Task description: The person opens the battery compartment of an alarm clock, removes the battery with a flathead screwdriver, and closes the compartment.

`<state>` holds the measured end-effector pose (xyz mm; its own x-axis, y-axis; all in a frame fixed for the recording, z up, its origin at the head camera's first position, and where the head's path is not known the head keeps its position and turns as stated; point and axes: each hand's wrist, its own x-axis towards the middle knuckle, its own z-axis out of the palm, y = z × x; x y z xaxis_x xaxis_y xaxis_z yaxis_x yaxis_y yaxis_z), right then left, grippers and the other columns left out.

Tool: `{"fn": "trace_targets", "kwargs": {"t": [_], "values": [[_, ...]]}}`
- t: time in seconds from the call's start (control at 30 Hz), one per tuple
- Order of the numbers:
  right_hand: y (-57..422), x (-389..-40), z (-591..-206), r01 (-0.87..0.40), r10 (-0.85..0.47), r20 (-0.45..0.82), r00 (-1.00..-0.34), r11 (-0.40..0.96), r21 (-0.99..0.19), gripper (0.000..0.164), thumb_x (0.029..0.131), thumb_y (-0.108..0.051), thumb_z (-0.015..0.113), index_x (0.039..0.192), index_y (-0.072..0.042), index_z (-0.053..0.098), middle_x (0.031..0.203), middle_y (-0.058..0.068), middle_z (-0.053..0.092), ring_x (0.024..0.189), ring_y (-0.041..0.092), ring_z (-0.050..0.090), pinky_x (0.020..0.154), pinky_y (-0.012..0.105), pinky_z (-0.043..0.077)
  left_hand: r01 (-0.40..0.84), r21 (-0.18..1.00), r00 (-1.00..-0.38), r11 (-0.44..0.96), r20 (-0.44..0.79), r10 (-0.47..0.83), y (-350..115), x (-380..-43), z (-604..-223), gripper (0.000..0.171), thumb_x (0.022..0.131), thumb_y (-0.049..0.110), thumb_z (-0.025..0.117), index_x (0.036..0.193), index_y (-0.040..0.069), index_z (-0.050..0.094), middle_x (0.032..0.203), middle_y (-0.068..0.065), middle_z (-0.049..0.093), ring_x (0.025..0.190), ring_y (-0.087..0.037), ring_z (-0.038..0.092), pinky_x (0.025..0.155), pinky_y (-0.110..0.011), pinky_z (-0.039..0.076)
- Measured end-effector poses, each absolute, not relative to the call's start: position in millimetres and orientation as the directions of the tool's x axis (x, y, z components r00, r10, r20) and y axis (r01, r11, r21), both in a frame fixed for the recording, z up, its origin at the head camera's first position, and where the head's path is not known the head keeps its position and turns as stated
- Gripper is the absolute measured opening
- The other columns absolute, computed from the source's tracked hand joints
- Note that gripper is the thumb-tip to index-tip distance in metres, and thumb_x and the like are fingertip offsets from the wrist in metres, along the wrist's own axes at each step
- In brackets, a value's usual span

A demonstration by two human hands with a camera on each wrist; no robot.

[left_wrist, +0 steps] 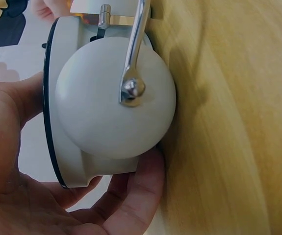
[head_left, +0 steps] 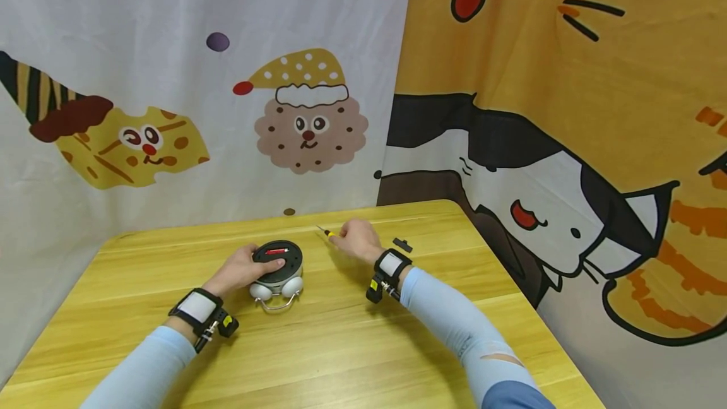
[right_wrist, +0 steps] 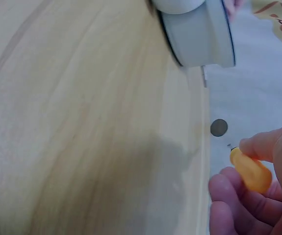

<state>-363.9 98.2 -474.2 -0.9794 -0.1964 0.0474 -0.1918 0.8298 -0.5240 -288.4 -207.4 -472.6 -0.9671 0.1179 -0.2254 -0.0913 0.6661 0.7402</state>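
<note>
A twin-bell alarm clock [head_left: 292, 256] lies face down on the table, its black back upward and its bells and metal handle toward the person. My left hand [head_left: 235, 272] grips its left side, thumb over the back and fingers around the body. A red battery [head_left: 277, 251] shows in the slot on the back. In the left wrist view, one white bell [left_wrist: 114, 98] fills the middle. Right of the clock, my right hand [head_left: 358, 240] holds a small screwdriver [head_left: 328, 233] with a yellow-and-black handle. Its thin tip points left, apart from the clock.
A small dark cover [head_left: 402, 245] lies on the table right of my right hand. The wooden table [head_left: 318, 358] ends at a patterned curtain [head_left: 318, 11] behind it. Each wrist carries a strapped camera.
</note>
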Motion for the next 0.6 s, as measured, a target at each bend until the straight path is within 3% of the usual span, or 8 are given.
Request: {"fn": "trace_targets", "kwargs": {"t": [0.13,0.2,0.37,0.4,0.5,0.6], "values": [[104.1,-366.8,-473.6,-0.232,-0.204,0.114,-0.972,0.79,-0.567,0.054,0.103,-0.044,0.082,0.06,-0.017,0.064,0.051,-0.006,0.056,0.045,0.009,0.041,0.047,0.026,0.026,-0.094,0.736,-0.967,0.67,-0.228,0.114,-207.6,-288.3,-472.3,0.096,0.102,0.063,0.076,0.156,-0.012,0.047,0.153,-0.038,0.06,0.137,-0.049,0.063,0.111,-0.061,0.054],[109.5,-379.3,-485.2,-0.284,-0.215,0.188,-0.958,0.781,-0.556,0.049,0.102,-0.052,0.08,0.066,-0.019,0.074,0.057,-0.008,0.062,0.05,0.008,0.044,0.052,0.025,0.031,-0.094,0.734,-0.967,0.673,-0.227,0.113,-207.6,-288.2,-472.2,0.095,0.102,0.063,0.076,0.155,-0.011,0.048,0.152,-0.038,0.061,0.136,-0.048,0.064,0.111,-0.061,0.055],[113.7,-380.2,-478.7,-0.322,-0.186,0.279,-0.942,0.734,-0.597,0.04,0.102,-0.052,0.08,0.086,-0.015,0.087,0.075,-0.001,0.08,0.058,0.011,0.057,0.058,0.027,0.042,-0.094,0.739,-0.968,0.668,-0.226,0.113,-207.3,-287.9,-472.0,0.094,0.102,0.062,0.077,0.154,-0.011,0.049,0.151,-0.037,0.062,0.136,-0.048,0.064,0.111,-0.061,0.055],[111.6,-369.0,-464.8,-0.301,-0.17,0.262,-0.95,0.724,-0.621,0.036,0.102,-0.045,0.082,0.088,-0.013,0.088,0.078,0.003,0.082,0.057,0.013,0.058,0.058,0.028,0.044,-0.095,0.74,-0.968,0.666,-0.225,0.113,-207.3,-287.9,-472.0,0.095,0.102,0.062,0.077,0.155,-0.011,0.048,0.152,-0.038,0.061,0.137,-0.048,0.064,0.111,-0.061,0.055],[112.8,-369.0,-459.8,-0.273,-0.127,0.261,-0.957,0.7,-0.659,0.033,0.102,-0.044,0.082,0.094,-0.014,0.089,0.09,0.004,0.086,0.059,0.01,0.06,0.058,0.024,0.043,-0.094,0.739,-0.968,0.667,-0.225,0.112,-207.1,-288.0,-471.7,0.096,0.102,0.062,0.077,0.156,-0.012,0.047,0.153,-0.038,0.061,0.138,-0.049,0.063,0.112,-0.061,0.054],[114.3,-368.5,-455.4,-0.218,-0.079,0.221,-0.972,0.65,-0.728,0.034,0.103,-0.045,0.082,0.099,-0.012,0.089,0.09,0.008,0.086,0.059,0.015,0.065,0.055,0.023,0.042,-0.095,0.738,-0.967,0.668,-0.227,0.113,-207.1,-288.1,-471.1,0.098,0.102,0.062,0.076,0.157,-0.012,0.045,0.154,-0.038,0.06,0.139,-0.049,0.063,0.113,-0.062,0.054]]}}
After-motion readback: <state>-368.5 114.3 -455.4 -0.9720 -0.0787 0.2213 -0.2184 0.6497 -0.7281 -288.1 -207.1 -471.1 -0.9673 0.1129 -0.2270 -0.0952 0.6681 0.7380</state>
